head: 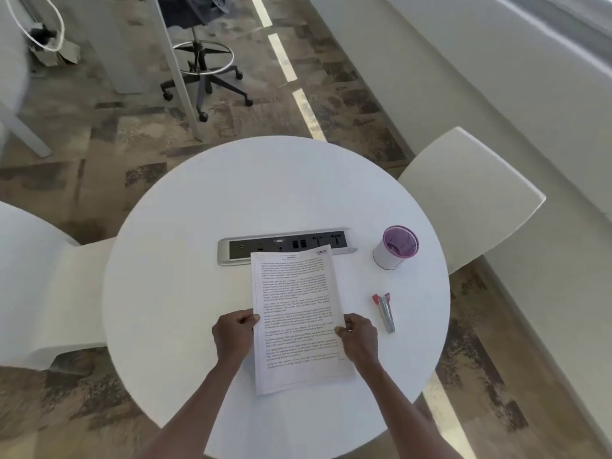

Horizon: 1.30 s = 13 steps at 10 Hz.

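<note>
Printed sheets (298, 313) are being pinched at both side edges by the left hand (231, 332) and right hand (359, 339) at the middle of the bench (198, 210), seemingly being squared for the stapler (385, 311) lying nearby.

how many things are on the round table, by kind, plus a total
printed document, pinched at its sides by the left hand and right hand: 1
red and silver stapler: 1
white cup with purple inside: 1
built-in socket panel: 1
total: 4
</note>
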{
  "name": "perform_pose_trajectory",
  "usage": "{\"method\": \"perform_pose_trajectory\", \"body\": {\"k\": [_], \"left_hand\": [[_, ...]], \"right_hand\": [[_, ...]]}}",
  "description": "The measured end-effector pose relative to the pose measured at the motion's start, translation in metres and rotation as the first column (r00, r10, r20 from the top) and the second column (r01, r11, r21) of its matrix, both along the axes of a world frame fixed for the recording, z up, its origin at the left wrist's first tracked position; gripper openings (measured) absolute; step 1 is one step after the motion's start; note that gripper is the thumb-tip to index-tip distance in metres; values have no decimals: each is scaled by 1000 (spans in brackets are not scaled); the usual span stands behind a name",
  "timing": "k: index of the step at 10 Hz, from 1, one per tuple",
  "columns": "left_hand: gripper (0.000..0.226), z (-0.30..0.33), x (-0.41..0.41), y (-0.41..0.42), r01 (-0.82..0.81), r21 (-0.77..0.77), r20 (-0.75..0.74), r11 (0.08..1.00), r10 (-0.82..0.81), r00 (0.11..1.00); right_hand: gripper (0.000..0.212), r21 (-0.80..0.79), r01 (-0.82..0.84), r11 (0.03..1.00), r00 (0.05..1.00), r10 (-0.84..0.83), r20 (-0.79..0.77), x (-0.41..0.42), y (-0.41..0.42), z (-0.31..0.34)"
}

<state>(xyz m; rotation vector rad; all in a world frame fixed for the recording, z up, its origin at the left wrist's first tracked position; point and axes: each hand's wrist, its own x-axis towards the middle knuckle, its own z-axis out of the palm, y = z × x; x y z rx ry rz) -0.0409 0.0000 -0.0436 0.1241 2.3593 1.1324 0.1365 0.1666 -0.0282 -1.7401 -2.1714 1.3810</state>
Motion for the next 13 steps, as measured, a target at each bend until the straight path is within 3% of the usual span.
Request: {"method": "perform_pose_trajectory", "body": {"k": [1, 2, 3, 5, 7, 9, 10, 11, 12, 13], "left_hand": [[29, -11, -1, -4, 62, -49, -18, 997, -63, 998], [33, -17, -1, -6, 63, -62, -25, 996, -65, 998], [20, -17, 0, -5, 40, -41, -47, 998, -42, 998], [40, -12, 5, -1, 66, -100, -162, 993, -82, 983], [35, -9, 10, -2, 109, -150, -140, 983, -130, 982], [46, 2, 15, -6, 188, -176, -195, 966, -222, 955], [44, 4, 18, -6, 205, -170, -229, 964, -241, 943], [40, 1, 21, -8, 178, -181, -257, 967, -221, 941], [18, 11, 29, -8, 168, -156, -287, 973, -207, 935], [36, 17, 30, -4, 231, -174, -357, 957, -280, 891]], "right_hand": [[15, 17, -37, 999, 998, 36, 43, 0, 0, -8], [16, 31, -57, 998, 995, 55, 82, 1, 0, -13], [16, 51, -85, 995, 990, 79, 113, 0, 0, -17], [28, 91, -142, 986, 975, 123, 183, -3, 0, -20], [42, 75, -172, 982, 971, 156, 182, -1, -5, -19], [36, 74, -246, 966, 951, 226, 211, 0, -9, -15], [23, 85, -310, 947, 927, 281, 248, 1, -8, -12], [23, 114, -360, 926, 908, 320, 271, 0, -8, -11], [39, 212, -389, 897, 906, 331, 265, -2, -10, -3], [54, 365, -391, 845, 919, 336, 205, -10, -9, 6]]}}
